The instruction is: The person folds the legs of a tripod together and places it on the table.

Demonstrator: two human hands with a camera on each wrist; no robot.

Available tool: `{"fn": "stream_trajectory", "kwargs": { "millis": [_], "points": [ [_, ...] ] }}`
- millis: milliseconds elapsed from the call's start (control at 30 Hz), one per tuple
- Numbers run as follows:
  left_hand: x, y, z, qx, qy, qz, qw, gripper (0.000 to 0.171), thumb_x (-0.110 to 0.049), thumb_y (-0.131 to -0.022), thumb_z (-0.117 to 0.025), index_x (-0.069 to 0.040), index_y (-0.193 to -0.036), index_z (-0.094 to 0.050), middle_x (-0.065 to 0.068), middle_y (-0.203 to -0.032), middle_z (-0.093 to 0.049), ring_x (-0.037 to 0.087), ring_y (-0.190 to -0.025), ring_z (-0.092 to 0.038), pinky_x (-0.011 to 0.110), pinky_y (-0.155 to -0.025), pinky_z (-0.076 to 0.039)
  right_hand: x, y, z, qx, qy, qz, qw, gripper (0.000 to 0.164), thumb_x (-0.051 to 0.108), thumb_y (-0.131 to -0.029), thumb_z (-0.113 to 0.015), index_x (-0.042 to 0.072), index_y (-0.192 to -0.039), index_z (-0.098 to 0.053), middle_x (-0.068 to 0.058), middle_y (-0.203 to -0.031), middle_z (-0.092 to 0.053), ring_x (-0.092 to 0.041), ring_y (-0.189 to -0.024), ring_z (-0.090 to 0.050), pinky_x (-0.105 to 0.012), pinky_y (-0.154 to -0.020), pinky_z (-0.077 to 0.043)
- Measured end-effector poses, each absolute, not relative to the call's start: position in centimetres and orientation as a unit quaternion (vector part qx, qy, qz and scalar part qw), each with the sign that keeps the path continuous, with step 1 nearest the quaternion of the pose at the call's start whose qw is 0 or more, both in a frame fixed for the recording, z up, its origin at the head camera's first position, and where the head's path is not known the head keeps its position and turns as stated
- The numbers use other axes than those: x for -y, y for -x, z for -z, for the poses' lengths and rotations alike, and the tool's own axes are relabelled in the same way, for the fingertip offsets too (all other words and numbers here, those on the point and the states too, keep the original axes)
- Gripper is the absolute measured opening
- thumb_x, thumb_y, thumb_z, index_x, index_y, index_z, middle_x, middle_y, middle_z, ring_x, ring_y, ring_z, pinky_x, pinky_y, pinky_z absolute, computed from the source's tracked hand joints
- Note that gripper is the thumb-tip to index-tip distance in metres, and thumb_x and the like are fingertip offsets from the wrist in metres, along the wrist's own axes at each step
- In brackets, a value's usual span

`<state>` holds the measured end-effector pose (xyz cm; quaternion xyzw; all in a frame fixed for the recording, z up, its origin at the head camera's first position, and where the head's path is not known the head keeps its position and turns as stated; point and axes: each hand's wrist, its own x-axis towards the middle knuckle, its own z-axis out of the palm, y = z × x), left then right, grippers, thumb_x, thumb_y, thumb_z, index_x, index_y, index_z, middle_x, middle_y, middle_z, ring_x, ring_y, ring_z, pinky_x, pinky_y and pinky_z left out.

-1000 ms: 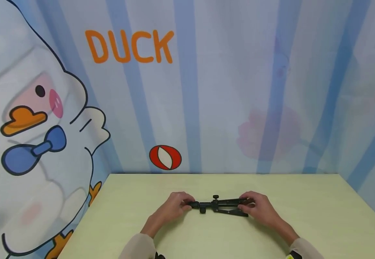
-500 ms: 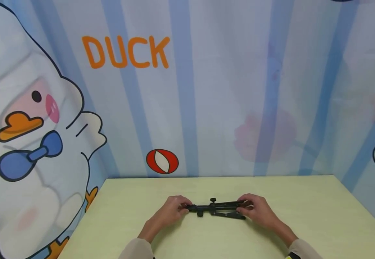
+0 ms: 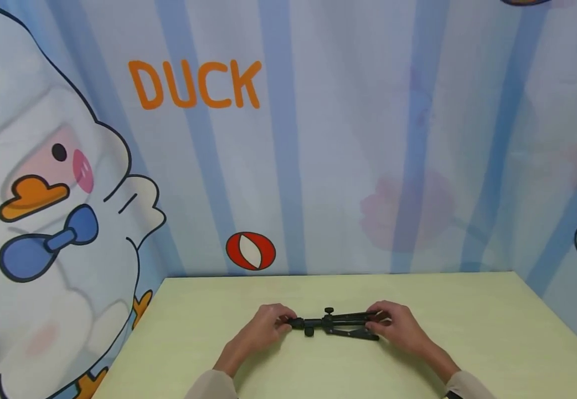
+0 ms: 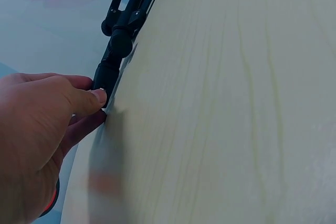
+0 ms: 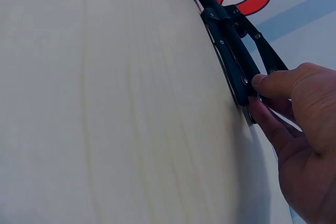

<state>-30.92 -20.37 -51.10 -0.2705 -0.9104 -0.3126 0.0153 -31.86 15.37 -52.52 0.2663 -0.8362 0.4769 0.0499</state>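
A small black tripod (image 3: 335, 323) with folded legs lies sideways, close over the table, between my two hands. My left hand (image 3: 267, 326) pinches its narrow head end between thumb and fingers; the left wrist view shows the thumb of that hand (image 4: 47, 114) on the black tip. At the leg end, my right hand (image 3: 397, 322) grips the legs with thumb and fingers. In the right wrist view my right hand (image 5: 302, 124) has its thumb on one leg and fingers beneath. Two round knobs stick out from the tripod's middle, one on each side.
The pale yellow wooden table (image 3: 468, 310) stretches out on both sides of the hands. Behind it hangs a light blue striped curtain (image 3: 338, 138) with a printed duck (image 3: 104, 255), orange letters and a red-and-white ball.
The head view has tilted and shifted slightly, so everything sits a little lower and further left. Both hands keep the same hold on the tripod.
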Motion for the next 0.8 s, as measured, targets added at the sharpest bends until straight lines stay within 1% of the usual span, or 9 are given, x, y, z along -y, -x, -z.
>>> {"fn": "stream_trajectory", "kwargs": {
  "millis": [67,233,300,433,533,600,667,733,800],
  "points": [
    [20.4,31.1,51.2,0.909,0.273,0.314,0.013,0.019,0.001,-0.094,-0.074,-0.005,-0.113,-0.077,0.004,-0.107,-0.073,0.01,-0.095,-0.068,0.025,-0.084,-0.059,-15.4,31.9,52.6,0.837,-0.266,-0.475,0.053,0.021,0.0,-0.086,-0.081,0.0,-0.105,-0.072,-0.01,-0.099,-0.071,-0.02,-0.087,-0.073,-0.024,-0.073,-0.062],
    [20.7,30.4,52.0,0.908,0.263,0.325,-0.006,0.018,0.0,-0.094,-0.074,-0.005,-0.111,-0.077,0.001,-0.104,-0.073,0.007,-0.092,-0.067,0.023,-0.082,-0.059,-15.1,31.3,53.3,0.834,-0.259,-0.486,0.03,0.02,0.0,-0.087,-0.081,0.0,-0.105,-0.072,-0.009,-0.1,-0.071,-0.018,-0.087,-0.072,-0.026,-0.073,-0.062],
    [20.8,30.2,52.2,0.907,0.263,0.33,-0.012,0.019,0.001,-0.094,-0.074,-0.005,-0.111,-0.077,0.001,-0.105,-0.073,0.007,-0.092,-0.067,0.023,-0.081,-0.059,-15.0,31.1,53.4,0.832,-0.259,-0.49,0.023,0.02,0.0,-0.087,-0.081,0.0,-0.105,-0.072,-0.009,-0.1,-0.07,-0.019,-0.087,-0.072,-0.026,-0.073,-0.062],
    [21.1,30.4,51.6,0.907,0.262,0.33,0.0,0.02,0.001,-0.093,-0.075,-0.004,-0.112,-0.077,0.003,-0.106,-0.073,0.009,-0.093,-0.068,0.024,-0.081,-0.06,-14.8,31.6,52.8,0.828,-0.272,-0.489,0.032,0.02,0.001,-0.089,-0.08,0.0,-0.106,-0.071,-0.01,-0.101,-0.071,-0.021,-0.088,-0.073,-0.026,-0.074,-0.062],
    [21.7,30.6,50.8,0.909,0.267,0.32,0.01,0.021,-0.002,-0.095,-0.074,-0.004,-0.116,-0.075,0.005,-0.109,-0.072,0.013,-0.095,-0.069,0.028,-0.083,-0.06,-14.8,32.1,52.2,0.827,-0.284,-0.483,0.04,0.021,0.007,-0.091,-0.08,0.0,-0.109,-0.071,-0.009,-0.102,-0.071,-0.021,-0.09,-0.072,-0.026,-0.076,-0.062],
    [21.9,30.5,50.3,0.914,0.273,0.3,0.011,0.024,-0.008,-0.097,-0.073,-0.004,-0.121,-0.073,0.006,-0.114,-0.072,0.017,-0.1,-0.069,0.033,-0.088,-0.06,-15.2,32.1,51.8,0.83,-0.29,-0.476,0.038,0.024,0.012,-0.093,-0.079,0.0,-0.112,-0.07,-0.009,-0.105,-0.071,-0.02,-0.091,-0.071,-0.027,-0.078,-0.062],
    [22.1,30.2,49.8,0.92,0.279,0.274,0.016,0.031,-0.018,-0.1,-0.072,-0.005,-0.127,-0.07,0.007,-0.123,-0.069,0.023,-0.111,-0.066,0.041,-0.096,-0.057,-15.8,31.8,51.4,0.834,-0.293,-0.466,0.037,0.029,0.018,-0.095,-0.078,0.001,-0.117,-0.069,-0.01,-0.109,-0.07,-0.02,-0.093,-0.07,-0.028,-0.079,-0.061],
    [22.2,29.7,49.3,0.928,0.277,0.246,0.022,0.04,-0.03,-0.101,-0.071,-0.008,-0.134,-0.067,0.007,-0.133,-0.065,0.028,-0.122,-0.061,0.048,-0.103,-0.053,-16.5,31.4,50.9,0.841,-0.298,-0.449,0.045,0.035,0.023,-0.097,-0.076,0.001,-0.122,-0.067,-0.011,-0.113,-0.068,-0.022,-0.096,-0.069,-0.031,-0.081,-0.061],
    [22.3,29.1,48.9,0.936,0.272,0.221,0.029,0.05,-0.041,-0.1,-0.07,-0.012,-0.139,-0.063,0.007,-0.142,-0.059,0.031,-0.132,-0.053,0.054,-0.107,-0.049,-17.2,30.9,50.4,0.852,-0.304,-0.421,0.06,0.039,0.028,-0.098,-0.075,0.003,-0.127,-0.065,-0.011,-0.117,-0.067,-0.026,-0.099,-0.067,-0.036,-0.084,-0.061]
  ]
}}
